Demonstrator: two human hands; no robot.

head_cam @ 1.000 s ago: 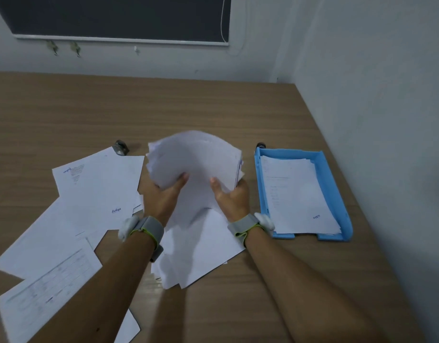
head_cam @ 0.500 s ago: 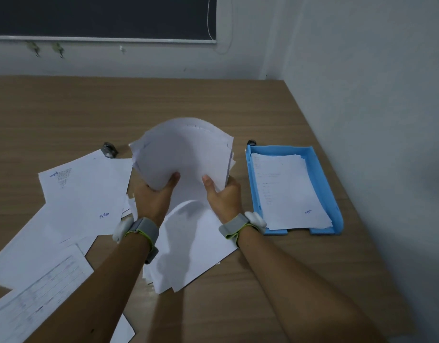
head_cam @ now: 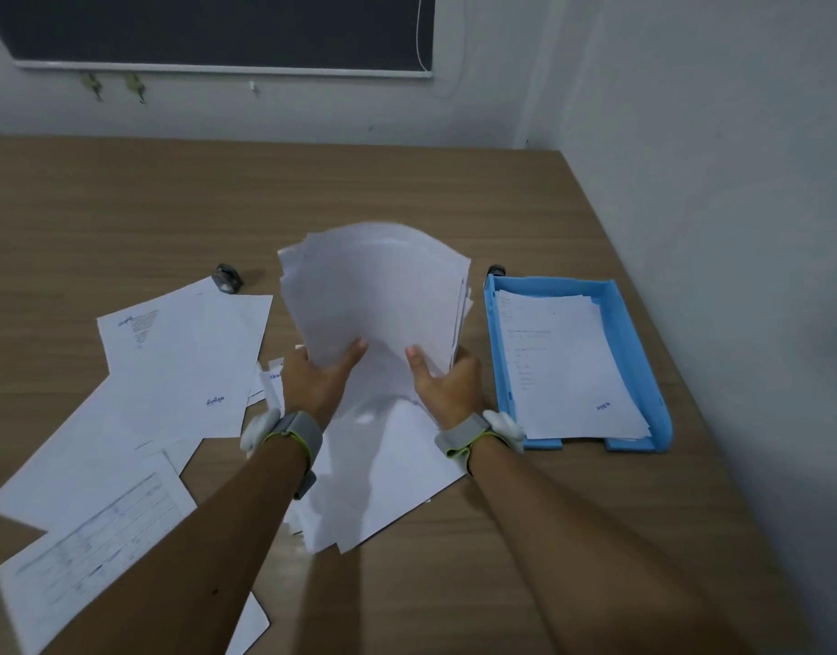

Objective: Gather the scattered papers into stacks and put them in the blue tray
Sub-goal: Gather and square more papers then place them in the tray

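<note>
A stack of white papers [head_cam: 378,290] stands nearly upright above the table's middle, its top bowed away from me. My left hand [head_cam: 319,378] grips its lower left edge and my right hand [head_cam: 447,382] its lower right edge, thumbs on the front. The blue tray [head_cam: 643,342] lies to the right with a pile of sheets [head_cam: 563,361] inside. Loose papers [head_cam: 170,366] are scattered at the left, and more sheets [head_cam: 388,470] lie flat under my wrists.
A small dark clip [head_cam: 227,278] lies behind the left papers and another [head_cam: 496,269] at the tray's far left corner. The wooden table [head_cam: 170,205] meets a white wall [head_cam: 737,229] on the right, just beyond the tray. A blackboard hangs on the far wall.
Both hands keep the same hold on the stack, which stays upright in the same spot beside the tray. Only my head view has shifted slightly.
</note>
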